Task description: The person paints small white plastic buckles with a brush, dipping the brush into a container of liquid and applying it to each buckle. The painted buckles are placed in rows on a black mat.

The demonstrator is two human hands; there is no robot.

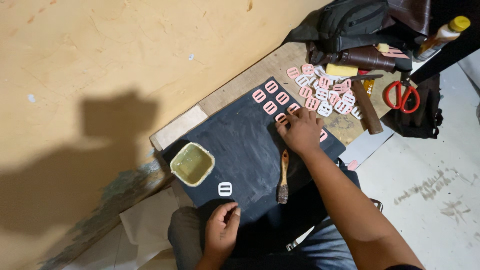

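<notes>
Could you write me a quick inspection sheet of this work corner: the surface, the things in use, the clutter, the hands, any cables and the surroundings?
Surface: dark board, chalky and smeared, lying on a wooden bench.
Job's things: pink buckles in rows on the board; one white buckle alone; a cup of yellowish liquid; a brush lying flat.
Clutter: heap of pink and white buckles, red scissors, brown tube, bottle with a yellow cap, dark bag.
Hands: right hand pressing on the pink row, grip unclear; left hand open at the board's near edge.
Cables: nothing seen.
Surroundings: yellow wall, pale scuffed floor.
</notes>
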